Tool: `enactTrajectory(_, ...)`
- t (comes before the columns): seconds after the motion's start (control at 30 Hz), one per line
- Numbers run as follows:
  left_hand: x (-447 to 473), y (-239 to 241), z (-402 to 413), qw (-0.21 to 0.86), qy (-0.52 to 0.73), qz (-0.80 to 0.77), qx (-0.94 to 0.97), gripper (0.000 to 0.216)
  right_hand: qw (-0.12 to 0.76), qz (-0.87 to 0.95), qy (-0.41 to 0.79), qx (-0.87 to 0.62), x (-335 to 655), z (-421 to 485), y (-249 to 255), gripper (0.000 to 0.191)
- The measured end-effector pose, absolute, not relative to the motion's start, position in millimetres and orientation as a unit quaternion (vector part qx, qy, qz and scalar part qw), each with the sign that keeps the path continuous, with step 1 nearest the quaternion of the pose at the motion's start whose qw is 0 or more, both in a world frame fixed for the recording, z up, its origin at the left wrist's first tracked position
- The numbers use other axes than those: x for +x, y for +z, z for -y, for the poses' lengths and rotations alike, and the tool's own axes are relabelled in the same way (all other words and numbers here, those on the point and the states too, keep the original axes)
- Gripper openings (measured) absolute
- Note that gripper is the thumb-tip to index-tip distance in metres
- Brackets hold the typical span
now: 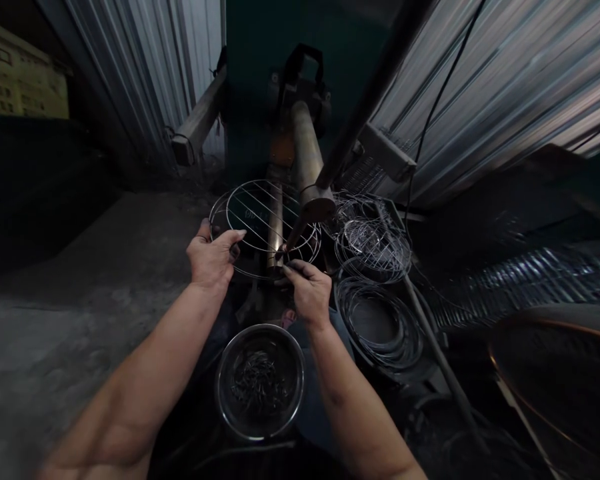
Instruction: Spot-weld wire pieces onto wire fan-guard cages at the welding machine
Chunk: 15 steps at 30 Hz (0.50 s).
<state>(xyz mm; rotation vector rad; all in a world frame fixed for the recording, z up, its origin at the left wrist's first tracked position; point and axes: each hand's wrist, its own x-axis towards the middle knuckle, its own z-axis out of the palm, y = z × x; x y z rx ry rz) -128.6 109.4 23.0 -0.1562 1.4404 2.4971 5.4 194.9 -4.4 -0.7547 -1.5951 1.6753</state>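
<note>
My left hand (211,257) grips the left rim of a round wire rack (253,251), thumb on top. The rack has an outer ring, a smaller ring and parallel bars across it. It lies around the lower metal arm (276,220) of a machine, under its thick upper cylinder (310,160). My right hand (310,288) is closed in a pinch at the rack's near edge, beside the tip between the two arms. What its fingers hold is too small to make out. Below my hands sits a steel bowl (222,383) with many short bent wire pieces (260,380).
Several wire racks (373,243) are heaped to the right, above a pile of wire rings (380,327). A dark rod (375,87) slants down to the machine's cylinder. A yellow crate (25,80) is at far left. Corrugated metal walls (145,67) stand behind.
</note>
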Motion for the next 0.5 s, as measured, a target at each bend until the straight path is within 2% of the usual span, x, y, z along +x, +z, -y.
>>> enactTrajectory(0.37,-129.5,22.8,-108.2,0.139,0.851,-0.504,-0.046,0.045,0.332,0.549,0.707,-0.298,1.7,-194.3,-6.2,0.021)
enactTrajectory(0.5,-137.1,23.6,-102.4,0.168,0.838,-0.518,-0.027,0.054,0.337,0.617,0.661,-0.262,15.7,-197.1,-4.8,0.024)
